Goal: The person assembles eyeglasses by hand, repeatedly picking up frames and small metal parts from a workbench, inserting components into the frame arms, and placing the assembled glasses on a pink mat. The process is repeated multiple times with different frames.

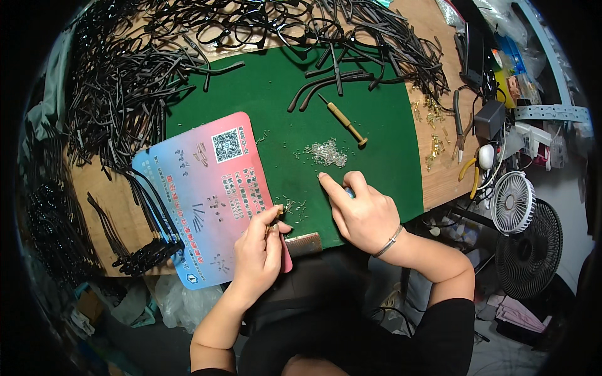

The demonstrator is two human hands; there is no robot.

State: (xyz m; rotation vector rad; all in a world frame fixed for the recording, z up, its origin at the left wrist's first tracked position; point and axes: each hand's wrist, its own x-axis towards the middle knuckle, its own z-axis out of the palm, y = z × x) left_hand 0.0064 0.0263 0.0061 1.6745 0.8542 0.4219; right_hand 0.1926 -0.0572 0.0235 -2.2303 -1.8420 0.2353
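My left hand (258,250) is closed over the right edge of a pink and blue printed board (238,156). Its thumb and fingers pinch something small and gold-coloured, mostly hidden. Beside those fingertips lies a loose scatter of tiny screws (295,208) on the green mat (376,125). My right hand (370,216) is curled, its index fingertip on the mat just below a heap of small silvery screws (327,153). A bit of a blue thing (349,192) shows among its fingers; the rest is hidden. Above the heap lies a brass screwdriver (346,124).
Dark glasses temples (119,94) pile up at the left, with black spectacle frames (251,28) along the back. Gold-coloured small parts (434,138) lie right of the mat, near pliers (459,128). A white fan (513,202) stands farther right. A metal strip (303,244) sits at the mat's front edge.
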